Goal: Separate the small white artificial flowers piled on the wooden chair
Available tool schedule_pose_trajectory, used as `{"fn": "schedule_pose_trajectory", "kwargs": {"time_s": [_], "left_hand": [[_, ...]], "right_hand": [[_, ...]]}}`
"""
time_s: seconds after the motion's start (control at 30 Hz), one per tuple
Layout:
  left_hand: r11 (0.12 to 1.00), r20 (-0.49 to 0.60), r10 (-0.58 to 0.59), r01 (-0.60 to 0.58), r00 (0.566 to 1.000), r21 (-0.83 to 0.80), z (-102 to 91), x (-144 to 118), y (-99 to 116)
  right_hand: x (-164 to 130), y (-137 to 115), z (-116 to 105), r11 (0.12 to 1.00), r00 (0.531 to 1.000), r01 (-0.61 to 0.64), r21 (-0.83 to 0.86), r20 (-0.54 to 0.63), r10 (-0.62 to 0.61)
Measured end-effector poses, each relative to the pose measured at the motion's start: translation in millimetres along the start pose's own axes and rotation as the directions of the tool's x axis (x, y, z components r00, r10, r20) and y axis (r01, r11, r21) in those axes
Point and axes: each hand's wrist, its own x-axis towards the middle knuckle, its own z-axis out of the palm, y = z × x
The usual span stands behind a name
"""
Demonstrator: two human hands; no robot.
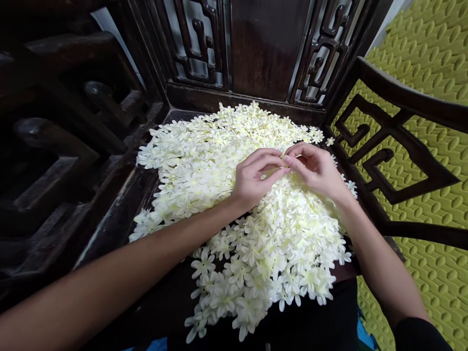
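Observation:
A big heap of white flower heads (204,180) with pale yellow centres covers the dark wooden seat (142,202) and spills toward my lap. Over the right part of the heap, my left hand (258,175) and my right hand (310,165) meet at the fingertips. Thumb and fingers are pinched together on each hand. Whatever sits between them is too small and too hidden by the fingers to name. Loose petals lie right beneath both hands.
A carved wooden backrest (266,48) rises behind the heap. An openwork armrest (398,146) stands at the right, and dark carved woodwork (66,146) at the left. Yellow-green textured matting (424,58) covers the floor on the right.

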Motion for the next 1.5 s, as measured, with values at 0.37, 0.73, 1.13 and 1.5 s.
{"fn": "schedule_pose_trajectory", "kwargs": {"time_s": [0.37, 0.73, 1.13, 1.5], "left_hand": [[0.998, -0.051, 0.053, -0.055, 0.997, -0.037, 0.2, 2.4, 0.4], [0.990, -0.024, -0.077, 0.073, 0.997, -0.123, 2.1, -2.3, 2.8], [0.995, -0.031, -0.055, 0.053, 0.998, -0.080, 1.3, -2.3, 4.7], [0.995, -0.021, -0.056, 0.054, 0.998, -0.083, 0.2, -1.9, 4.5]], "right_hand": [[1.4, 9.5, -1.2, 0.989, 0.983, -0.014, 0.148, -0.181, 0.041], [3.6, -7.5, -11.2, 0.987, 0.990, 0.102, 0.124, -0.112, -0.088], [0.1, -11.8, -4.2, 0.980, 1.000, 0.008, 0.199, 0.018, -0.012], [0.1, -12.2, -4.0, 0.986, 0.999, 0.005, 0.167, 0.031, -0.010]]}}
